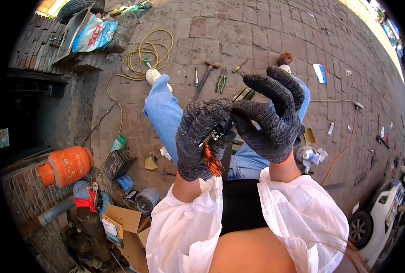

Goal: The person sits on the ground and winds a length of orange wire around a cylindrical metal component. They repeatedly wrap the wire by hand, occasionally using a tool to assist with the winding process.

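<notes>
The left hand (194, 136) curled round the part (221, 127), best kept still; the right hand (271, 122) was half open, any hold unclear.

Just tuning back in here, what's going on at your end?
The person's gloved left hand holds a small black-and-metal part, with a tuft of orange strands hanging below it. The gloved right hand has its thumb and index finger up against the left; whether they grip anything is hidden. A hammer and pliers lie on the brick paving beyond, in neither hand.
</notes>
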The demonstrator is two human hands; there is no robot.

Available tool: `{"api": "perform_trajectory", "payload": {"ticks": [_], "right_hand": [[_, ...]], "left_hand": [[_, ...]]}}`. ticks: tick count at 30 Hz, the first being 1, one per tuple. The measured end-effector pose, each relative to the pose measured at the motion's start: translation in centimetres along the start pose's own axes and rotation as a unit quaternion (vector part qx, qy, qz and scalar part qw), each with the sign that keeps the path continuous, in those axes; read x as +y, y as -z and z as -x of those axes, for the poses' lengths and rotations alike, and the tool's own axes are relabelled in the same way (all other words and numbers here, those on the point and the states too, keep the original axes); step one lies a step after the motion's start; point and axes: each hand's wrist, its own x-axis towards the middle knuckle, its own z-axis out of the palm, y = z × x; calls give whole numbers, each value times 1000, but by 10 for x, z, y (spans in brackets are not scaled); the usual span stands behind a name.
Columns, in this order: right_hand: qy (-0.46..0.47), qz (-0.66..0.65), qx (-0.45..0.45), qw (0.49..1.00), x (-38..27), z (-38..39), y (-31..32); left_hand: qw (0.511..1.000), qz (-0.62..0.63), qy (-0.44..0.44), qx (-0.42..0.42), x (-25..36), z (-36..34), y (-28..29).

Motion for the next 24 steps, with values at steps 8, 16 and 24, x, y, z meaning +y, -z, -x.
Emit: {"api": "perform_trajectory", "payload": {"ticks": [8,16,24], "right_hand": [[-40,-113,67,991,5,12,-18],[-134,-267,134,945,9,18,-16],[-77,-147,52,985,2,7,-9]], "left_hand": [[998,58,12,26,1,6,-8],[986,128,76,79,2,12,-5],[998,-53,-22,24,8,3,5]]}}
